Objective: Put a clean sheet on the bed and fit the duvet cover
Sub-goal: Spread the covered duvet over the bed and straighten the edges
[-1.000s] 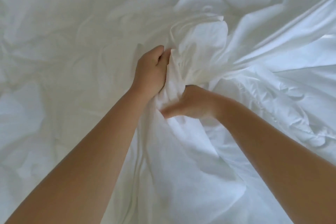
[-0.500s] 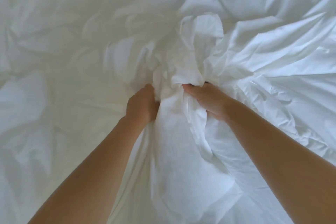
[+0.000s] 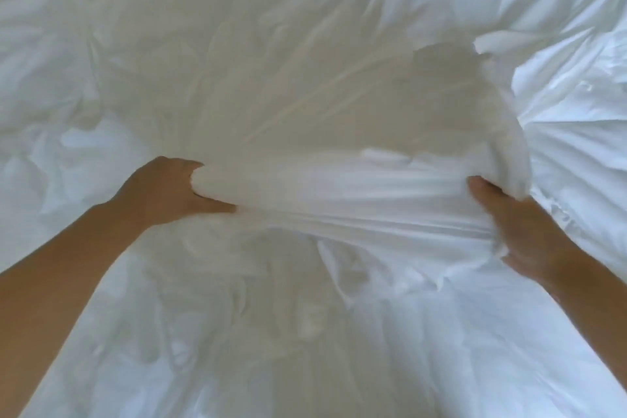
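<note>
White bedding fills the whole view. A band of white fabric, the duvet cover [image 3: 356,200], is stretched taut between my two hands across the middle. My left hand [image 3: 166,192] grips its left end in a fist, thumb underneath. My right hand [image 3: 522,224] grips the right end, where a bunch of cloth [image 3: 509,149] rises in a blurred fold above the fingers. Creases fan out from the stretched band toward the far side. I cannot tell the sheet, the duvet and the cover apart.
Crumpled white bedding [image 3: 135,44] lies all around, with brighter rumpled folds at the upper right [image 3: 559,54] and looser wrinkles near me [image 3: 305,332]. No bed edge or other object shows.
My hands were together at the centre, clutching one bunch of fabric. They have pulled apart, left and right, and the cloth between them is now stretched flat and taut.
</note>
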Demonstrator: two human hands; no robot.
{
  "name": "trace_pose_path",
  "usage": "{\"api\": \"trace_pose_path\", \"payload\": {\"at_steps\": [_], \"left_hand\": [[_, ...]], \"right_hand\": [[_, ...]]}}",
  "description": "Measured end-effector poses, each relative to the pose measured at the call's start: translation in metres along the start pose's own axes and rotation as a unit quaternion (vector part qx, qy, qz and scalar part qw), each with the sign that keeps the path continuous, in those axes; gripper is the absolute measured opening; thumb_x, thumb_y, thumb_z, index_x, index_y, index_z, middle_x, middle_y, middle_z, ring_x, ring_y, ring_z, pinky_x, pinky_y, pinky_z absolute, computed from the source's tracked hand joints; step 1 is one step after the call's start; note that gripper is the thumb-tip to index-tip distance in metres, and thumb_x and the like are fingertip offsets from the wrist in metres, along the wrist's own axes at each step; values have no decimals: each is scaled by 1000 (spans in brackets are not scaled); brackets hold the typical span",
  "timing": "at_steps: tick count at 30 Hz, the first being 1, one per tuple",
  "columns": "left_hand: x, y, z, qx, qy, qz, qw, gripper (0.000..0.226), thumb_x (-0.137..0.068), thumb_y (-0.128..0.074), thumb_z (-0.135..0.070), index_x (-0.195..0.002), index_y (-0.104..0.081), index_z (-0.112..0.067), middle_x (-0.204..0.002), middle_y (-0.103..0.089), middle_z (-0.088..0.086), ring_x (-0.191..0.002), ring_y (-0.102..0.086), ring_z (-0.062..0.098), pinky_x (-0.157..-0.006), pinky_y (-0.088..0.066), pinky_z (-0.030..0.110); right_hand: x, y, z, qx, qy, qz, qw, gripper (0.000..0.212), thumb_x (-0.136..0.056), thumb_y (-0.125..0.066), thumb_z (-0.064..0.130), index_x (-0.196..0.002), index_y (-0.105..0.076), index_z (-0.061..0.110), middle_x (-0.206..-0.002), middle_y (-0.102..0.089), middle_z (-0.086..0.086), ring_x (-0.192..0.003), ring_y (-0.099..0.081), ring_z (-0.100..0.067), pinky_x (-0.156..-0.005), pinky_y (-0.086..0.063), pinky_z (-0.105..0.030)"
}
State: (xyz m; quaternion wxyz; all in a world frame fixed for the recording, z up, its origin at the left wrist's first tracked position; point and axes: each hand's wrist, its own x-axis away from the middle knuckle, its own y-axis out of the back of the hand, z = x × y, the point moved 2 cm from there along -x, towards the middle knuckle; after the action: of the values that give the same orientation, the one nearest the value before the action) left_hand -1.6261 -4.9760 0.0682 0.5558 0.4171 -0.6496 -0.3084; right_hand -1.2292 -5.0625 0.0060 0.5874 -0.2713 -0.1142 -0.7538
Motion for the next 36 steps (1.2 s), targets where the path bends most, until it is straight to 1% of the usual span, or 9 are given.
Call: {"api": "trace_pose_path", "payload": {"at_steps": [5,10,13,16,19,23,30,33,36], "left_hand": [[37,-60,12,-41,-14,57,997,78,-34,-58,-93,-81,-61,-31,-71,-63,-9,-75,-64,21,-59,-43,29],[60,-109,-55,-195,-99,95,971,113,-51,-69,-76,-143,-29,-25,-133,-44,-1,-123,-43,22,-97,-39,37],[83,-144,-147,-152,-238,66,957,128,-48,-60,-82,-148,-17,-17,-144,-29,3,-133,-30,25,-104,-30,44],[90,-168,-227,-130,-244,-30,960,98,-70,-63,-57,-147,-25,-8,-138,-38,9,-124,-40,27,-94,-34,37],[76,-159,-264,-48,-192,-68,978,76,-79,-64,-18,-146,-28,-9,-126,-48,15,-114,-48,34,-90,-39,40],[66,-110,-296,8,-211,-101,972,14,-73,-58,-7,-85,-58,-14,-74,-58,2,-83,-58,35,-66,-42,35],[96,-34,-268,-70,-193,-141,969,13,-65,-51,-21,-65,-54,-9,-60,-53,5,-71,-55,37,-57,-36,31],[117,-52,-230,-70,-139,-127,980,29,-66,-62,-29,-81,-67,-5,-74,-67,17,-76,-63,39,-67,-51,42],[137,-102,-212,-68,-20,-39,997,31,-72,-73,-16,-103,-70,-9,-99,-70,15,-95,-64,38,-78,-49,42]], "right_hand": [[100,120,-25,3,-5,-45,999,43,-68,-69,31,-109,-70,21,-104,-73,0,-93,-70,-16,-68,-58,-38],[106,95,-46,12,-5,-13,1000,41,-62,-79,26,-102,-73,25,-105,-72,-3,-97,-69,-20,-74,-56,-25],[106,78,-50,-8,-11,-1,1000,38,-59,-82,31,-96,-75,26,-100,-73,-2,-95,-69,-19,-73,-55,-24],[107,78,-53,-29,-31,4,999,33,-65,-79,30,-97,-74,23,-101,-73,-4,-96,-69,-21,-76,-55,-29],[105,83,-51,-13,-49,9,999,63,-57,-80,44,-113,-67,19,-107,-72,-1,-102,-67,-19,-92,-51,-38],[104,85,-41,-63,-47,36,996,68,-65,-75,40,-127,-56,19,-118,-67,-1,-112,-61,-20,-102,-44,-44],[115,146,-4,-152,16,63,986,31,-67,-75,33,-97,-73,29,-98,-73,1,-94,-70,-19,-72,-57,-34],[147,238,-2,-93,43,42,994,22,-75,-67,22,-91,-76,34,-90,-74,5,-84,-71,-15,-66,-56,-24],[169,314,-6,-27,11,-46,999,42,-86,-50,-3,-71,-77,26,-67,-71,14,-64,-68,-4,-54,-51,-12]]}}
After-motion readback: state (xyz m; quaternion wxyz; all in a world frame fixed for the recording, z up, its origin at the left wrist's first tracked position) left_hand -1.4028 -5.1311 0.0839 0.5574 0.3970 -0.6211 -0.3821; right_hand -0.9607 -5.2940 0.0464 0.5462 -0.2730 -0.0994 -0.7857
